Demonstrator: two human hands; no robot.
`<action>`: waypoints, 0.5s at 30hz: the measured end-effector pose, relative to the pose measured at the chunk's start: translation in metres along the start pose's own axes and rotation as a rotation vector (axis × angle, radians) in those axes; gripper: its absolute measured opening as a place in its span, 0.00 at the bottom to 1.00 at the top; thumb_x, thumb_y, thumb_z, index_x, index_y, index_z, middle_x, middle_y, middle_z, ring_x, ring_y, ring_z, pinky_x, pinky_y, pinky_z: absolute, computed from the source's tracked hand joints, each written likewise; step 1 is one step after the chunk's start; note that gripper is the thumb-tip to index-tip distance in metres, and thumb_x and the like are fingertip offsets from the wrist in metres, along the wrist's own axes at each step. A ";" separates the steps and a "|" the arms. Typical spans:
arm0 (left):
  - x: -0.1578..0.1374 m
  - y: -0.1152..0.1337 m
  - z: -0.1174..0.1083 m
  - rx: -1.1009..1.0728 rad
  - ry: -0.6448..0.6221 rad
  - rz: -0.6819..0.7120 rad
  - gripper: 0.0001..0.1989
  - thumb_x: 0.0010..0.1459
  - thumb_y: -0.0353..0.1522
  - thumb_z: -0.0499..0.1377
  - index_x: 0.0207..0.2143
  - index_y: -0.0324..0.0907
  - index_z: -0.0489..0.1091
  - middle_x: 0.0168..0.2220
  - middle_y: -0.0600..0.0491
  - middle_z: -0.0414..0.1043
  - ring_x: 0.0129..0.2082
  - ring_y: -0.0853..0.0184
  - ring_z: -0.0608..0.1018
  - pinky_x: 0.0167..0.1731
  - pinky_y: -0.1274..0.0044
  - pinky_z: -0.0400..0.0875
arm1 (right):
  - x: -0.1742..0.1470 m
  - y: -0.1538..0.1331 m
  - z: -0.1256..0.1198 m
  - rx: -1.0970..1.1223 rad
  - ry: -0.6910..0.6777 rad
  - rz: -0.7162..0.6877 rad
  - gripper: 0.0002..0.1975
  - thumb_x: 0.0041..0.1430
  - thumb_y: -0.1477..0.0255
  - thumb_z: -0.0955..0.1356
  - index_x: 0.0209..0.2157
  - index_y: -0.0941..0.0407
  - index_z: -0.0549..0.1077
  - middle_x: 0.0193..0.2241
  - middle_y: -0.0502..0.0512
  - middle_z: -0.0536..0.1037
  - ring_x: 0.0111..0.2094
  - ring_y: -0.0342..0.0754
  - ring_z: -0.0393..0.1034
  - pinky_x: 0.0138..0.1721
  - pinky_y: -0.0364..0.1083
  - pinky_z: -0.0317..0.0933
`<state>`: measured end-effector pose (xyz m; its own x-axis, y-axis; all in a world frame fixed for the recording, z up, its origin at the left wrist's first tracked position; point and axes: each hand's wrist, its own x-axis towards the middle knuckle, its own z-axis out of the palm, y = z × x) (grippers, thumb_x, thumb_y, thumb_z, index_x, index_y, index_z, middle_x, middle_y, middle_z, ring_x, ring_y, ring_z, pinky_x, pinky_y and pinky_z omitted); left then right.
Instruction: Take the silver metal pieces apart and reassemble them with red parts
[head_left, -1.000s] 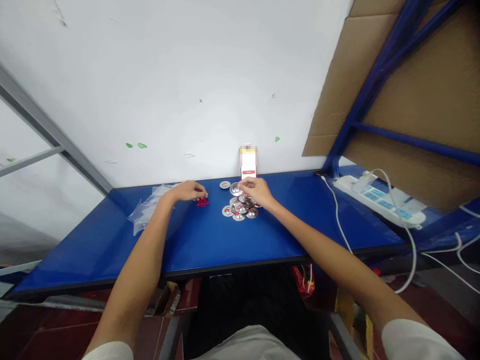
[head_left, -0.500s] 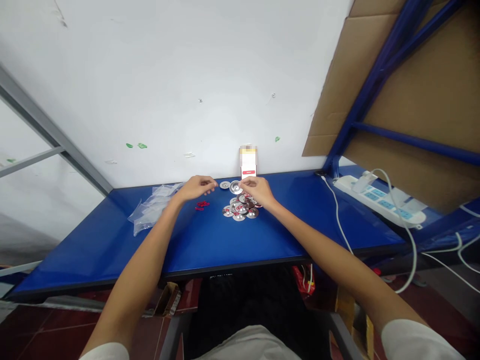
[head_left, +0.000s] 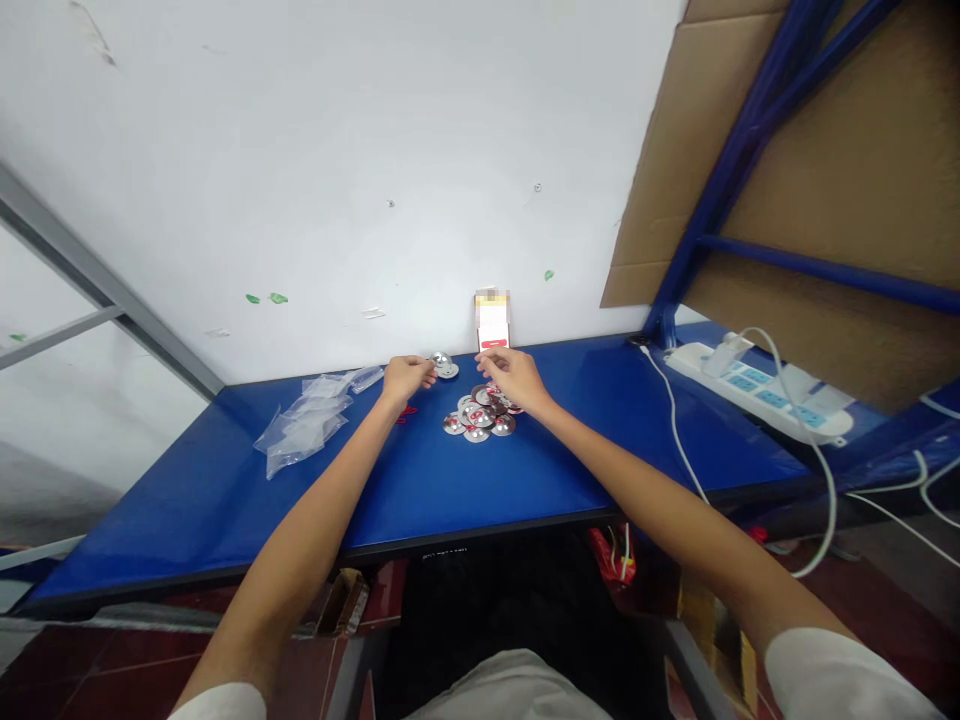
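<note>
My left hand (head_left: 407,378) is closed at the fingertips on the edge of a shiny round metal disc (head_left: 441,358). This disc overlaps another pale disc (head_left: 451,371) on the table, near the wall. My right hand (head_left: 517,376) hovers above a loose pile of shiny discs (head_left: 478,415) with red and dark markings. Its thumb and fingers are slightly apart, with nothing visible between them. Small red cord-like pieces (head_left: 405,412) lie by my left wrist, partly hidden by it.
Clear plastic bags (head_left: 304,425) lie on the blue table (head_left: 465,490) at the left. A small lit screen (head_left: 493,322) leans against the wall behind the pile. At the right are a white power strip (head_left: 757,390) and a white cable (head_left: 673,425).
The shiny disc has passed from my right hand to my left and now overlaps the pale disc. My left hand has moved right; the right fingers have let go. The view has shifted slightly.
</note>
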<state>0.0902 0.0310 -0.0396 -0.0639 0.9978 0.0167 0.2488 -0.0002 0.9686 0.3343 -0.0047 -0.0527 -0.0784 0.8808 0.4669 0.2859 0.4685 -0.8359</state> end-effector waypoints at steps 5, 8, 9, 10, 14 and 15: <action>0.011 -0.009 -0.003 0.094 -0.034 -0.052 0.12 0.54 0.36 0.72 0.25 0.37 0.77 0.30 0.44 0.83 0.25 0.67 0.80 0.27 0.76 0.73 | -0.003 0.001 0.002 -0.111 -0.003 -0.071 0.10 0.66 0.74 0.68 0.43 0.52 0.83 0.35 0.51 0.86 0.37 0.49 0.82 0.41 0.47 0.73; 0.012 -0.011 -0.001 0.298 -0.041 0.019 0.16 0.58 0.40 0.70 0.23 0.39 0.77 0.29 0.45 0.83 0.23 0.67 0.78 0.27 0.76 0.71 | -0.005 -0.001 0.002 -0.170 -0.010 -0.099 0.11 0.65 0.75 0.68 0.43 0.52 0.82 0.35 0.51 0.86 0.36 0.49 0.81 0.41 0.47 0.71; 0.011 -0.011 -0.001 0.397 -0.022 0.065 0.18 0.60 0.42 0.69 0.23 0.40 0.77 0.28 0.46 0.82 0.22 0.67 0.77 0.27 0.75 0.70 | -0.005 -0.002 0.001 -0.194 -0.015 -0.105 0.11 0.65 0.75 0.68 0.43 0.52 0.83 0.35 0.51 0.86 0.36 0.49 0.80 0.41 0.47 0.70; 0.011 -0.009 -0.002 0.495 0.008 0.116 0.20 0.62 0.44 0.67 0.23 0.41 0.77 0.26 0.47 0.82 0.22 0.66 0.77 0.28 0.75 0.69 | -0.005 -0.004 0.001 -0.216 -0.020 -0.109 0.11 0.65 0.76 0.68 0.43 0.52 0.83 0.35 0.50 0.86 0.35 0.49 0.80 0.41 0.47 0.70; 0.003 0.006 -0.007 0.706 0.117 0.301 0.23 0.68 0.47 0.60 0.26 0.43 0.78 0.26 0.49 0.82 0.26 0.63 0.79 0.31 0.73 0.66 | -0.006 -0.009 -0.001 -0.275 -0.079 -0.157 0.10 0.64 0.77 0.69 0.41 0.53 0.83 0.35 0.51 0.85 0.35 0.48 0.78 0.41 0.47 0.68; 0.000 0.012 -0.008 0.713 0.101 0.340 0.22 0.69 0.46 0.59 0.27 0.44 0.79 0.26 0.50 0.82 0.27 0.62 0.79 0.32 0.73 0.65 | -0.007 -0.010 -0.002 -0.291 -0.116 -0.189 0.09 0.64 0.77 0.69 0.40 0.53 0.83 0.37 0.52 0.85 0.36 0.49 0.78 0.42 0.47 0.68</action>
<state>0.0853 0.0300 -0.0263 0.0479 0.9400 0.3378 0.8269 -0.2270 0.5145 0.3340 -0.0154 -0.0467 -0.2588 0.7903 0.5554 0.5145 0.5994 -0.6131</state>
